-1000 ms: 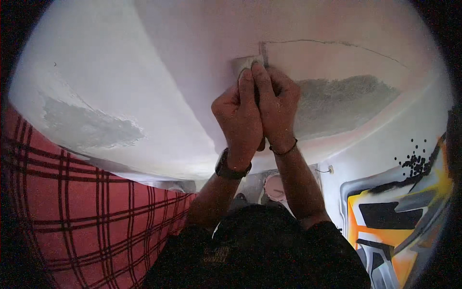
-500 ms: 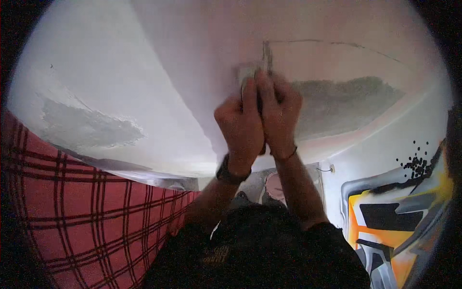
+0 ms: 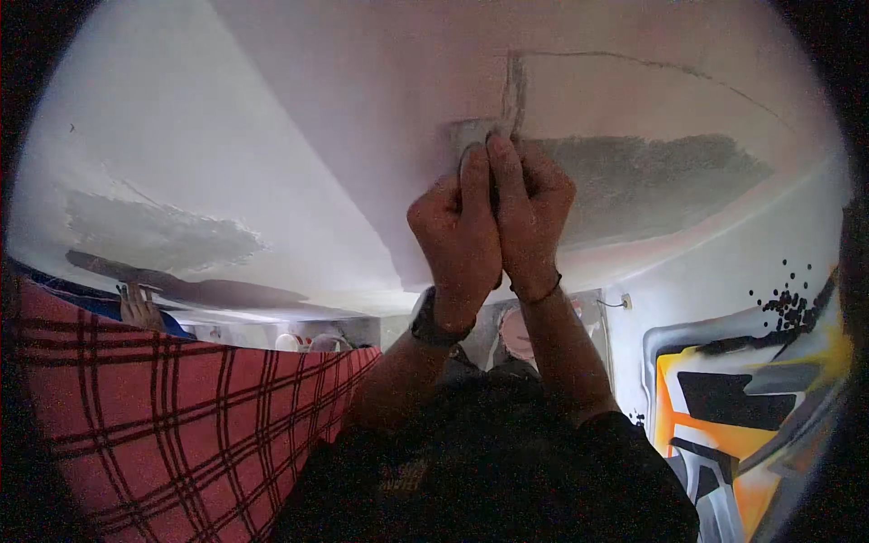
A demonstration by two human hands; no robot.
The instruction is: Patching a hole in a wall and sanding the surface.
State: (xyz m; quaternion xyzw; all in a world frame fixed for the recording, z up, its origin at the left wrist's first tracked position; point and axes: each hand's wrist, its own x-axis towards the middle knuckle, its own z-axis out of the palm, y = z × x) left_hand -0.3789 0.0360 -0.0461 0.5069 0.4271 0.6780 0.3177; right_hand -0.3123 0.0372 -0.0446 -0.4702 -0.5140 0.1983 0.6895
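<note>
Both my hands are raised together against a pale pinkish surface [image 3: 389,81]. My left hand [image 3: 454,222] and my right hand [image 3: 536,208] are closed side by side around the dark handle of a putty knife [image 3: 467,136]. Its broad grey blade lies against the surface, partly hidden by my fingertips. Just beyond my fingers a short dark vertical smear [image 3: 516,86] meets a thin curved crack line [image 3: 634,61]. To the right of my right hand spreads a rough grey patch of filler [image 3: 652,176].
Another grey patch [image 3: 163,231] marks the white surface at left. Below it, a co-worker's hand [image 3: 138,309] with a blue sleeve touches the surface. Red plaid cloth [image 3: 181,407] covers the lower left. A round pink thing [image 3: 518,332] shows beyond my forearms; a painted mural [image 3: 724,407] stands right.
My hands and the putty knife have shifted slightly relative to the smear, which now appears higher and farther right. The plaid cloth sits lower, and the co-worker's hand has come into sight at left.
</note>
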